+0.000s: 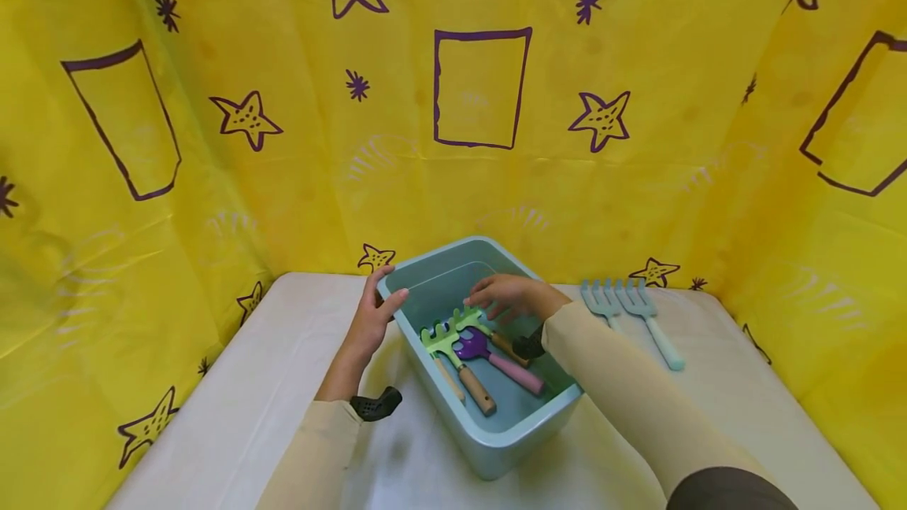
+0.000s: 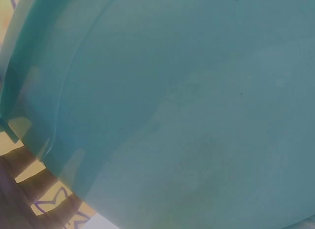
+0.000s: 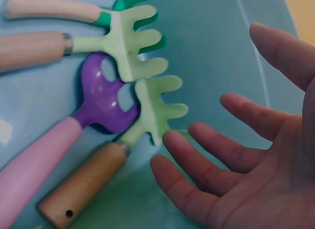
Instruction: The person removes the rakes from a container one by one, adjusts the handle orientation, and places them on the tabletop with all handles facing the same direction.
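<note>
A light blue-green plastic bin (image 1: 489, 437) stands at an angle on the table. My left hand (image 1: 370, 323) holds its far-left corner, thumb over the rim and fingers along the outside; the left wrist view shows little beyond the bin's wall (image 2: 197, 115). Inside the bin my right hand (image 1: 512, 295) hovers with spread, slightly bent fingers, holding nothing. Beneath it lie two light green toy rakes with wooden handles, one rake (image 3: 130, 42) beside another rake (image 3: 157, 108). A purple spade (image 3: 103, 98) with a pink handle and a darker green tool (image 3: 102, 18) with a beige handle lie alongside.
Right of the bin, on the white-covered table (image 1: 234, 408), lie two pale blue toy forks: a nearer fork (image 1: 655, 329) and another fork (image 1: 601, 301), partly hidden by my right sleeve. Yellow cloth (image 1: 482, 203) with purple drawings encloses the back and sides.
</note>
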The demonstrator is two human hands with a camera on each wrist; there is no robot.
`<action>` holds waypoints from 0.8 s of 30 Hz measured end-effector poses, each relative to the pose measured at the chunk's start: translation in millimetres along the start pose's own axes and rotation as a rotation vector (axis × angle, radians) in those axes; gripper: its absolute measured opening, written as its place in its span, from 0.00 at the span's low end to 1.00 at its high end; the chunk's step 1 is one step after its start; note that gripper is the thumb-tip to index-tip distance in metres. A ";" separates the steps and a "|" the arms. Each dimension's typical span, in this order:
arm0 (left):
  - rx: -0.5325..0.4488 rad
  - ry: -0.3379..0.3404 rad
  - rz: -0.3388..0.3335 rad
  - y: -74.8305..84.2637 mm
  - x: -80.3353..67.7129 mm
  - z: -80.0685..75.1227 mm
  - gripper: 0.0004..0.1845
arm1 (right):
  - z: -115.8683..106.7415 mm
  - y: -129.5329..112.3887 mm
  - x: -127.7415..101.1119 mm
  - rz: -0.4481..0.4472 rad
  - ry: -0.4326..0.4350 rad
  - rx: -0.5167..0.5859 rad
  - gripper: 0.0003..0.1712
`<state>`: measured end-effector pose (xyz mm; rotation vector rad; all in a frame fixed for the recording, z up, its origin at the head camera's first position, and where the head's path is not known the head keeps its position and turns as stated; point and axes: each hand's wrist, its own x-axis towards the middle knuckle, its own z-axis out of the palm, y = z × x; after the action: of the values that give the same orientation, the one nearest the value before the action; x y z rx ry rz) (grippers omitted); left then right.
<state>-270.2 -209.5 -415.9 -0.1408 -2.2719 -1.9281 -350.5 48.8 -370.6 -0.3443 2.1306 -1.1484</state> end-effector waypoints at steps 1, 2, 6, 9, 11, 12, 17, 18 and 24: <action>-0.001 0.003 0.002 -0.1 0.0 -0.2 0.33 | 0.8 0.3 0.6 0.011 -0.003 -0.003 0.35; -0.004 0.002 0.006 -0.5 0.3 -0.3 0.33 | 1.4 0.7 1.1 0.024 -0.006 -0.002 0.35; -0.015 -0.001 0.013 -1.2 0.8 -0.4 0.32 | 4.1 3.3 3.4 0.079 -0.014 -0.024 0.32; -0.019 -0.003 0.009 -1.3 0.5 -0.7 0.31 | 7.1 5.5 3.3 0.110 -0.023 -0.051 0.33; -0.015 0.002 0.004 -1.7 0.2 -0.8 0.32 | 9.5 7.3 2.5 0.126 -0.030 -0.078 0.35; -0.015 0.002 0.006 -1.9 0.1 -0.8 0.32 | 10.9 8.4 2.4 0.137 -0.038 -0.086 0.36; -0.016 -0.002 0.008 -2.7 -0.4 -0.1 0.33 | 16.7 13.7 4.0 0.220 -0.069 -0.121 0.38; -0.020 -0.005 0.010 -2.7 -0.3 0.0 0.33 | 17.4 14.2 4.3 0.233 -0.078 -0.130 0.37; -0.013 0.002 0.008 -0.9 -0.9 0.2 0.32 | 20.1 13.5 2.9 0.263 -0.097 -0.183 0.30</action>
<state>-269.4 -209.5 -417.0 -0.1497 -2.2546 -1.9379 -337.9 42.4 -390.5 -0.1894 2.1259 -0.7752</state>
